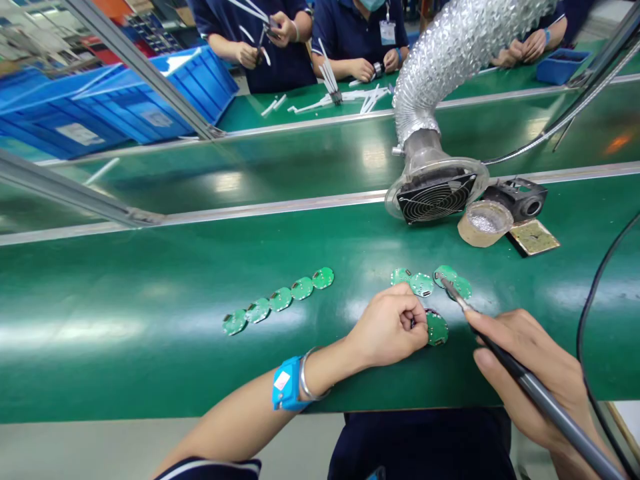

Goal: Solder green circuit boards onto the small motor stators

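Note:
My left hand (390, 323) has its fingers pinched together at the left edge of a round green circuit board (437, 328); part of that board is hidden behind the fingers. In my right hand (535, 373) is a soldering iron (525, 383), held like a pen. Its tip reaches over a pair of round boards (459, 287) just beyond; contact cannot be made out. Two more round boards (421, 285) lie beyond my left hand. Farther left, several round boards (281, 299) form a slanting row on the green bench.
A fume extractor fan (435, 193) hangs from a silver duct (460, 60) behind the boards. Beside it stand a round tub (485, 223), an iron stand (523, 199) and a sponge (534, 237). A black cable (587, 313) curves down at right. Co-workers sit across, near blue bins (145, 100).

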The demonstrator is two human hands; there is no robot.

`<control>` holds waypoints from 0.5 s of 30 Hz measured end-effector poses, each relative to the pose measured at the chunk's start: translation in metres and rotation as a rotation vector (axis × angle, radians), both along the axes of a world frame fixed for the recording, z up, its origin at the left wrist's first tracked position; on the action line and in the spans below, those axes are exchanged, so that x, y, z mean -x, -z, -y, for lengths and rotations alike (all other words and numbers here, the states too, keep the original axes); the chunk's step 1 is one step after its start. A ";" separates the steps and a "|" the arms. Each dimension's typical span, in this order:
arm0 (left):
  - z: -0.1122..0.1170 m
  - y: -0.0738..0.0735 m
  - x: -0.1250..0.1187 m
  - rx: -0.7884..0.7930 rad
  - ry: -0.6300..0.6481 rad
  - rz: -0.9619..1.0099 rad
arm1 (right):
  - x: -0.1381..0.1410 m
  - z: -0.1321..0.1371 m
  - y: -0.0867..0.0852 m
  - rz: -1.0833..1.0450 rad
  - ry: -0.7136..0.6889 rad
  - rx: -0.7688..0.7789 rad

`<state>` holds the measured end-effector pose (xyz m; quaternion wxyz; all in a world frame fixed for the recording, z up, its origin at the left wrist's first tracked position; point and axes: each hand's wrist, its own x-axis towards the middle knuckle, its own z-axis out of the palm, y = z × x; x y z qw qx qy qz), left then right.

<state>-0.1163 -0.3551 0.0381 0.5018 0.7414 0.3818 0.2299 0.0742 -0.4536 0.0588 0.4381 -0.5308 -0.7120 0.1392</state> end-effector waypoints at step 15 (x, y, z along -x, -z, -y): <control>-0.004 -0.003 -0.002 -0.018 -0.001 -0.063 | -0.008 0.006 -0.005 -0.063 -0.190 0.101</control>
